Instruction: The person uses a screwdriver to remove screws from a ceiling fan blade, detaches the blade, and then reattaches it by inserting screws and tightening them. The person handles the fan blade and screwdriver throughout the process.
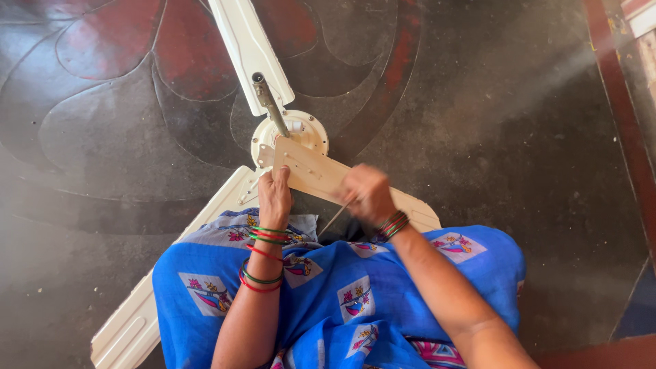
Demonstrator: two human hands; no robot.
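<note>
A cream ceiling fan lies on the dark floor in the head view, its round motor hub (301,130) with a metal down rod (268,102) sticking up. One blade (314,171) is lifted over the hub. My left hand (275,197) grips that blade's near edge. My right hand (365,193), slightly blurred, is closed on a thin metal tool, likely a screwdriver (333,220), whose shaft points down-left under the blade. Red and green bangles are on both wrists.
Another blade (249,48) points away from me and a third (157,294) runs toward the lower left beside my blue patterned dress (355,301). The floor (492,123) is dark stone with red petal inlays. A red border strip (618,89) lies at the right.
</note>
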